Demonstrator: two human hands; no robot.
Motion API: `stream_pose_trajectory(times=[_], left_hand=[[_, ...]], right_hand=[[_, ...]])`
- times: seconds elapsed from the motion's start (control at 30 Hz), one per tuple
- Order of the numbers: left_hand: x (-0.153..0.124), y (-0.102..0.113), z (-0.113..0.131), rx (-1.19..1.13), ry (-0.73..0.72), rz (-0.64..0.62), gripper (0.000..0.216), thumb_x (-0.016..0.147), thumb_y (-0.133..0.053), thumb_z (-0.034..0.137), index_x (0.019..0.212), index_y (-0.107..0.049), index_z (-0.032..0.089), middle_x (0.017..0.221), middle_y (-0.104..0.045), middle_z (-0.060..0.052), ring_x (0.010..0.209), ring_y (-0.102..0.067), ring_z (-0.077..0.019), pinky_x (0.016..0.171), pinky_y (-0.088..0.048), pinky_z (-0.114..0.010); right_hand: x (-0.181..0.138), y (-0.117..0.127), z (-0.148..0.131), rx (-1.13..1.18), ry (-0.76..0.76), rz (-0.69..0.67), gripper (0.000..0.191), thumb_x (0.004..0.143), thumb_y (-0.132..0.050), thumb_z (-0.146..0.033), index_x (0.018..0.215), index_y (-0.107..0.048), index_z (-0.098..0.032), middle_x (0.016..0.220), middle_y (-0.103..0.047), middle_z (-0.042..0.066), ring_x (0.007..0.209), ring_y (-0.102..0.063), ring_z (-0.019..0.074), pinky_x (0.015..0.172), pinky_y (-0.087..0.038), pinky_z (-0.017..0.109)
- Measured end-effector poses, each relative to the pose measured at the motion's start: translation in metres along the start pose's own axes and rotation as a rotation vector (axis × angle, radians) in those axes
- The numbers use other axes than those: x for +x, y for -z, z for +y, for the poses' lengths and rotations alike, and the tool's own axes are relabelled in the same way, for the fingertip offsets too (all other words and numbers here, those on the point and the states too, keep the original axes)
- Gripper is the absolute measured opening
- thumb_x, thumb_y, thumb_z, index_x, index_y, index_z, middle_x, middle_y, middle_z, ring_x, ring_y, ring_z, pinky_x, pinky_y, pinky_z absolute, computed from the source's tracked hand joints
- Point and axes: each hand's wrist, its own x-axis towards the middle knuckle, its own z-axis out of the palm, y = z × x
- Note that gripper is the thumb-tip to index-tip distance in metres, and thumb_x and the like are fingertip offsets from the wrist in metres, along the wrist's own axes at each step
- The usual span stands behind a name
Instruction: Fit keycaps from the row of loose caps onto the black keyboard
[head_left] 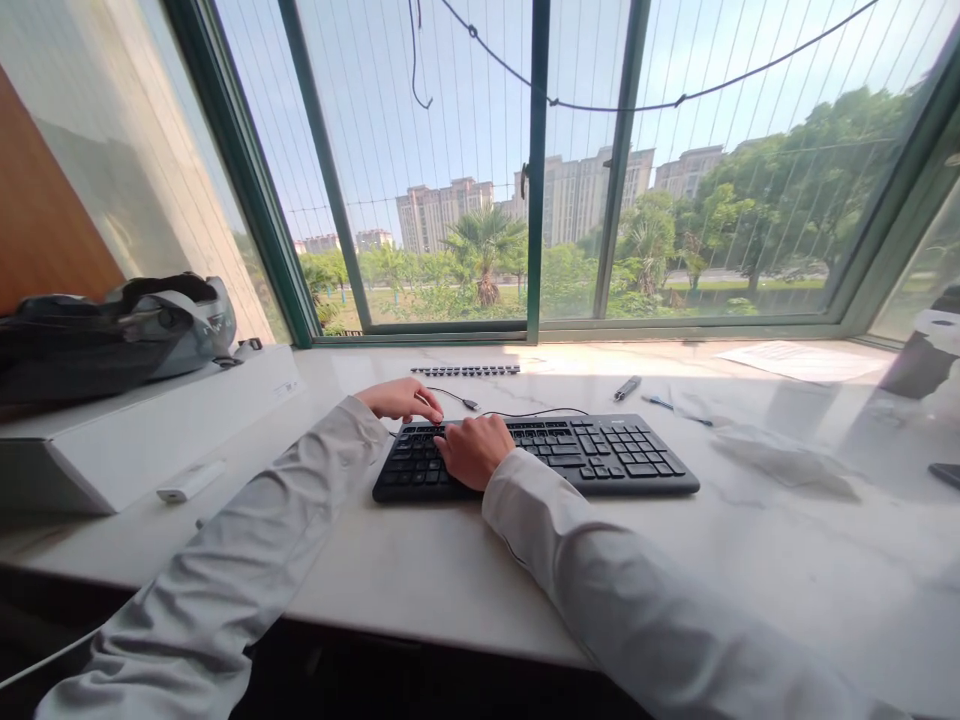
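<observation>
A black keyboard (637,455) lies flat on the white marble-patterned countertop. My left hand (401,400) reaches over the keyboard's back left edge, fingertips bent down and drawn together near the top row; a tiny reddish spot shows at the fingertips. My right hand (478,450) rests over the left half of the keys with its fingers curled and its thumb side toward the left keys. What either hand pinches, if anything, is too small or hidden to name. Behind the keyboard, a row of small black pieces (465,370), looking like keycaps, lies in a line.
A cable with a plug (470,404) lies behind the keyboard. To the right are a small dark stick-like object (628,388), a thin blue-tipped tool (658,402), a clear plastic bag (787,455) and paper (802,362). A white box (150,430) bearing a dark bag (127,330) stands left.
</observation>
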Motion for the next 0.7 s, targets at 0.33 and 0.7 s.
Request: stream_pose_trajectory(times=[0.33,0.7], left_hand=[[-0.006,0.011,-0.010,-0.027,0.032,0.016,0.054,0.057,-0.071,0.056,0.097,-0.071,0.019,0.095,-0.069,-0.005,0.069,-0.048,-0.0117,0.051,-0.030,-0.020],[-0.008,0.010,-0.014,0.033,0.037,-0.079,0.056,0.053,-0.074,0.054,0.094,-0.074,0.017,0.088,-0.070,-0.005,0.068,-0.049,-0.0123,0.052,-0.031,-0.020]], right_hand=[[0.000,0.003,0.000,-0.031,-0.007,-0.019,0.049,0.093,-0.027,-0.043,0.088,-0.069,-0.018,0.085,-0.069,0.012,0.081,-0.065,0.0243,0.070,-0.042,0.034],[0.000,0.007,-0.002,-0.061,0.025,0.027,0.041,0.094,-0.028,-0.036,0.095,-0.066,-0.020,0.081,-0.069,0.010,0.078,-0.066,0.0252,0.067,-0.043,0.034]])
